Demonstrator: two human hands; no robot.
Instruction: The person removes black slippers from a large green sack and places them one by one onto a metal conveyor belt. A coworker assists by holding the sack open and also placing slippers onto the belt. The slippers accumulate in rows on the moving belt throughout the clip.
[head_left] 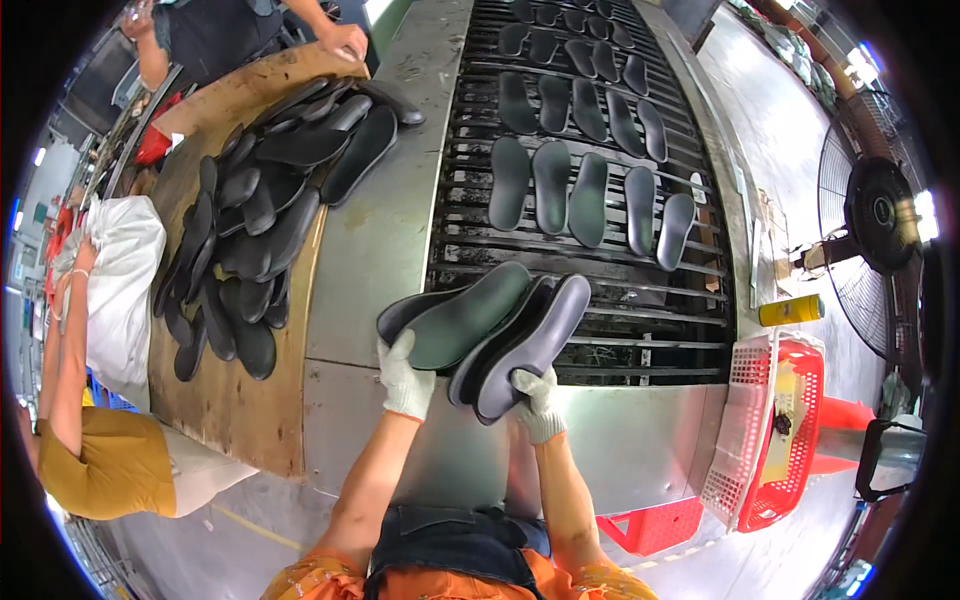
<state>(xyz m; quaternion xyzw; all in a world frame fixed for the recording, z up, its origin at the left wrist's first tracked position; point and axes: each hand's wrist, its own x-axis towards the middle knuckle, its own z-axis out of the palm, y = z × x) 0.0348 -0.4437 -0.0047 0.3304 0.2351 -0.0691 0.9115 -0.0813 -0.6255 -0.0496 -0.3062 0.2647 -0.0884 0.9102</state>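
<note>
My left hand [404, 380], in a white knit glove, is closed on the heel ends of black shoe insoles [468, 322], at least two overlapped. Also gloved, my right hand [540, 403] grips another stack of black insoles [535, 345] by the edge near the heels, thumb on top. Both stacks are held tilted, toes pointing away and to the right, over the near end of a slatted metal conveyor [640, 362]. Farther along the slats, insoles [551, 187] lie in rows, several to a row. Some of the fingers are hidden beneath the insoles.
On the left, a heap of loose insoles [290, 150] covers a wooden board [275, 420] beside the steel table edge [375, 240]. A red and white plastic basket [745, 430], a yellow can [791, 311] and a large fan [880, 210] stand right. Co-workers' arms [70, 350] show left and beyond the heap.
</note>
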